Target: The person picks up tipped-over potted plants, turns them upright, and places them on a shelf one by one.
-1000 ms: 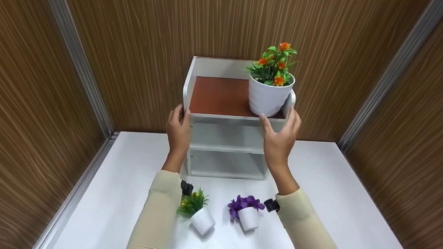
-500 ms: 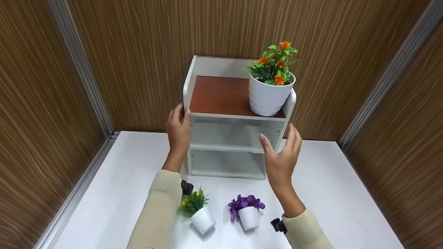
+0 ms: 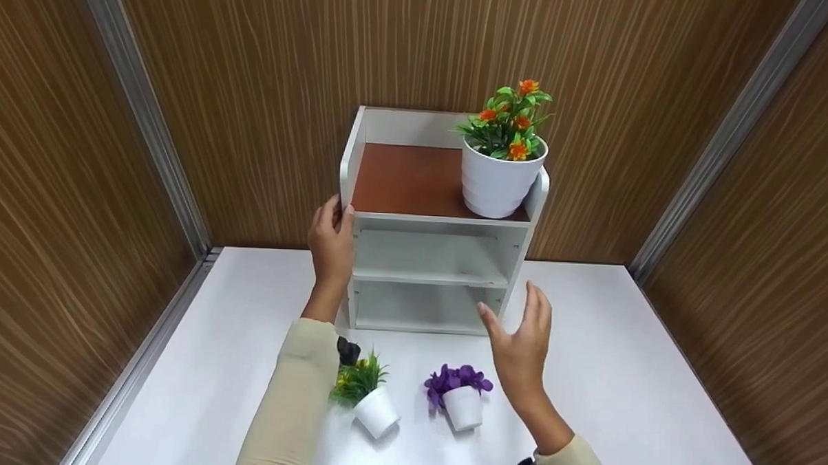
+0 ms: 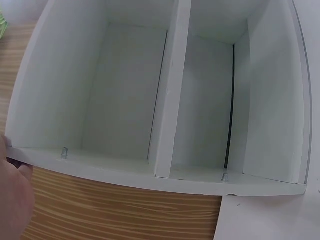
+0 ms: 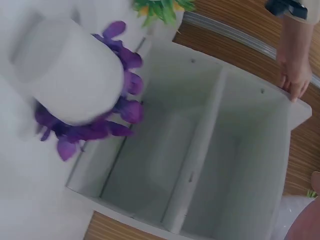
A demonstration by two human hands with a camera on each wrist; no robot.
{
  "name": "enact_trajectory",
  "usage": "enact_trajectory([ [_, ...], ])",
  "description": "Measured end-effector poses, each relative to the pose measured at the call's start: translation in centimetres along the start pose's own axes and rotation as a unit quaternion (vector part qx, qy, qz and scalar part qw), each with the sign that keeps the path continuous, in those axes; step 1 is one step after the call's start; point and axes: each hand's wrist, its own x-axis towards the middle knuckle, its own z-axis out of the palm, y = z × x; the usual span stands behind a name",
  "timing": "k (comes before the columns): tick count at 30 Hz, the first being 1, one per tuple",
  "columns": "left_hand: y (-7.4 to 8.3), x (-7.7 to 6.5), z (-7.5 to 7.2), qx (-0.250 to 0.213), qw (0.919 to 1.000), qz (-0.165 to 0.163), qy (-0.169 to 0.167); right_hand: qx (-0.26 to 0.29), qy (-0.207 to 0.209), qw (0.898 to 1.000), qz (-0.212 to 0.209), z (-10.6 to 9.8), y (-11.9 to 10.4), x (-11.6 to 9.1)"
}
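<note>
In the head view I am looking down on a white table [image 3: 609,363] filling the lower frame, with three wood-grain walls [image 3: 254,82] surrounding it and two grey metal posts [image 3: 139,106] running up the corners. I am counting one white shelf unit [image 3: 407,217] at the centre, with one red-brown top board [image 3: 409,181] and two compartments [image 3: 427,253] below, plus three potted plants: a large orange-flowered plant [image 3: 495,184] is standing upright on that board's right end, while a small yellow-flowered plant [image 3: 377,411] and a small purple-flowered plant [image 3: 463,408] are lying at bottom centre. The left hand [image 3: 332,247] is pinching the unit's left side panel [image 3: 350,158] between thumb and fingers; the right hand [image 3: 523,353] is hanging at lower right, thumb and fingers spread. In the left wrist view both compartments are filling the frame, the left hand bending round the panel at lower left. In the right wrist view the purple-flowered plant is looming, blurred, at upper left, and the left hand is clasping the panel at upper right.
</note>
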Motion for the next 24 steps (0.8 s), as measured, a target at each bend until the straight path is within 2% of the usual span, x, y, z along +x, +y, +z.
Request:
enact_trajectory([
  [7,0.0,0.0,-0.1,0.002,1.0000,-0.003,-0.001,-0.025,-0.032,0.999,-0.003,0.7,1.4,-3.0],
  [14,0.0,0.1,0.0,0.004,1.0000,0.005,0.002,-0.047,-0.073,0.996,0.022,1.0,2.9,-5.6],
  [20,-0.1,0.1,-0.1,0.005,1.0000,0.005,0.005,-0.081,-0.087,0.993,-0.006,1.3,4.2,-7.8],
  [24,0.0,0.0,-0.1,0.002,0.9999,0.009,0.004,-0.091,-0.111,0.990,0.001,1.2,4.7,-9.2],
])
